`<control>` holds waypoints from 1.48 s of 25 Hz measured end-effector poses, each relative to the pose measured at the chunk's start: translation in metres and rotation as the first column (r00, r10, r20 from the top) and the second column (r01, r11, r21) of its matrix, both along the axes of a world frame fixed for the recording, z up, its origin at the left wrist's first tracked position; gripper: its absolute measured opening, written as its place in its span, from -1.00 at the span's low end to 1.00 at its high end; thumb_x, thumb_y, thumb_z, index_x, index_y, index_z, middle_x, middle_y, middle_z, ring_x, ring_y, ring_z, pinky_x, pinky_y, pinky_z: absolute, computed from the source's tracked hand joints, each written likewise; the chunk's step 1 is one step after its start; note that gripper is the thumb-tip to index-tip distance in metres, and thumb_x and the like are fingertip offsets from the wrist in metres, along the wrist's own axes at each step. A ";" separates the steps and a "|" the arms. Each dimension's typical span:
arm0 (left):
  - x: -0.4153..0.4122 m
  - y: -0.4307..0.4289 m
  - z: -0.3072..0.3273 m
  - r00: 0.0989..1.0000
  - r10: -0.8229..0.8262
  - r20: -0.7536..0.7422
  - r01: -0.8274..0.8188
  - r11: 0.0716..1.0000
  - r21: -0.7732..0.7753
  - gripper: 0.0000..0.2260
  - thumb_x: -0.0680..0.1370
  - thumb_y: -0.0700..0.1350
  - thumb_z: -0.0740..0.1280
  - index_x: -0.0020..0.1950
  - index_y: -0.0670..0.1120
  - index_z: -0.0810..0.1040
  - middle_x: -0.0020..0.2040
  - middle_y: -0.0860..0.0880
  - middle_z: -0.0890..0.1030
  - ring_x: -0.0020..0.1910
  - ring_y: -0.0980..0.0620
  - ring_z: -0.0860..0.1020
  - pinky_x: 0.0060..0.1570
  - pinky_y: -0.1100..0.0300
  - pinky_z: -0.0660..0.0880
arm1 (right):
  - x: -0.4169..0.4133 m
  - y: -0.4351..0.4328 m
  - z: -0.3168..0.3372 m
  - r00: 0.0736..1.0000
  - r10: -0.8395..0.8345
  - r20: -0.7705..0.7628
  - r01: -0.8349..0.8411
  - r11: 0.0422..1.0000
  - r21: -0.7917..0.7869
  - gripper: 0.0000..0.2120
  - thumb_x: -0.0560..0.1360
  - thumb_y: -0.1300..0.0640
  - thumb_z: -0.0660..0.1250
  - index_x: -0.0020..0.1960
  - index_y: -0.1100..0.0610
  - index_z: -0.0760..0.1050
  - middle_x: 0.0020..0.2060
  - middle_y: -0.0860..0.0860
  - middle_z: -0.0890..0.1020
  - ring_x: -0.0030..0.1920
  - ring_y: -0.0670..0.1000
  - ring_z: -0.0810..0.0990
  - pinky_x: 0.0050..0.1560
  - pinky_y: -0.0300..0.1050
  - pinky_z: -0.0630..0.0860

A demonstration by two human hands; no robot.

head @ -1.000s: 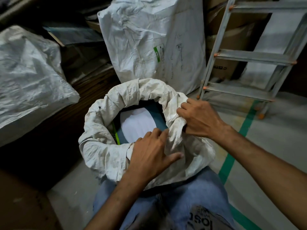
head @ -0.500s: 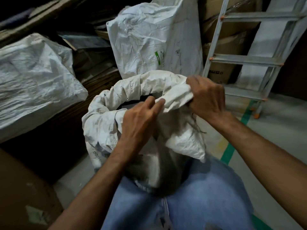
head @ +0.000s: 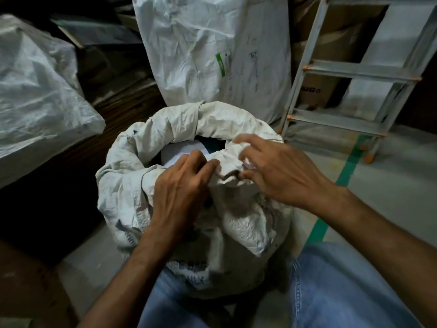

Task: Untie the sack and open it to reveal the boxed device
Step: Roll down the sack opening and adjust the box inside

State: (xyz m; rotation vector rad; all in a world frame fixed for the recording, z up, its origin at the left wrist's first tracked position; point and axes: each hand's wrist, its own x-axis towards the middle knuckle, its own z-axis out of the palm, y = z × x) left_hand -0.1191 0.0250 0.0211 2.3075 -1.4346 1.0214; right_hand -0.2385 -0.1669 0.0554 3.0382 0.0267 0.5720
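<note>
Left hand [head: 182,185]: fingers are curled over the near rim of the sack [head: 179,121], with the fingertips pinching a fold of cloth.
Right hand [head: 279,171]: it lies just beside the left, over the same bunched fold. The fingers are spread and bent and the forefinger reaches across the rim. Motion blur hides whether it has a firm hold.
Sack position: it stands on the floor between the person's knees, which are in jeans [head: 343,280]. The mouth is untied and the far and left rim is rolled down into a thick collar.
Boxed device [head: 179,150]: only a pale flat face shows inside the mouth, with a dark blue edge behind it. The rest is covered by cloth.
Step in hand: opening. The near-right part of the rim is still bunched high over the contents.
Next move: probably roll or push this fold outward and down to match the rolled collar. Both hands should work the cloth evenly so the box top clears.
Obstruction: the loose near flap hangs over the opening, and the stiff woven cloth may spring back.
Surroundings: a tall white sack [head: 208,55] stands just behind. Another sack [head: 35,91] lies at left. A metal stepladder [head: 354,72] stands at right in front of cardboard boxes [head: 316,88]. Green floor tape [head: 347,171] runs past the right arm.
</note>
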 end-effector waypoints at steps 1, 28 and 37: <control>0.001 0.001 0.000 1.000 -0.010 -0.029 0.010 1.000 0.018 -0.63 0.34 -0.25 0.57 0.13 -0.10 0.67 -0.10 -0.10 0.57 -0.22 -0.11 0.52 -0.40 0.10 0.28 | 0.006 0.000 0.004 0.996 -0.055 -0.067 0.059 0.996 0.062 -0.45 0.51 -0.06 0.45 0.42 0.03 0.36 0.44 -0.02 0.42 -0.15 0.06 0.61 -0.34 -0.07 0.44; 0.009 0.021 0.013 0.587 0.137 -0.798 0.283 0.889 0.361 -0.47 0.47 0.39 0.38 0.30 0.10 0.57 0.03 0.13 0.68 -0.02 0.14 0.64 -0.01 0.08 0.61 | 0.015 0.009 -0.038 0.985 -0.130 -0.115 0.101 0.967 -0.234 -0.77 0.34 0.28 0.45 -0.23 0.02 0.45 -0.40 -0.01 0.58 -0.36 0.12 0.53 -0.16 -0.04 0.14; 0.006 -0.004 -0.012 0.727 0.239 -0.644 0.252 0.779 0.574 -0.57 0.41 0.34 0.46 0.02 0.05 0.50 -0.02 0.01 0.63 0.01 -0.09 0.61 -0.13 0.07 0.49 | -0.011 0.026 -0.058 0.992 -0.123 -0.005 0.122 0.987 -0.106 -0.74 0.25 0.23 0.41 -0.08 0.07 0.47 -0.24 -0.01 0.55 -0.16 0.12 0.53 -0.07 0.07 0.37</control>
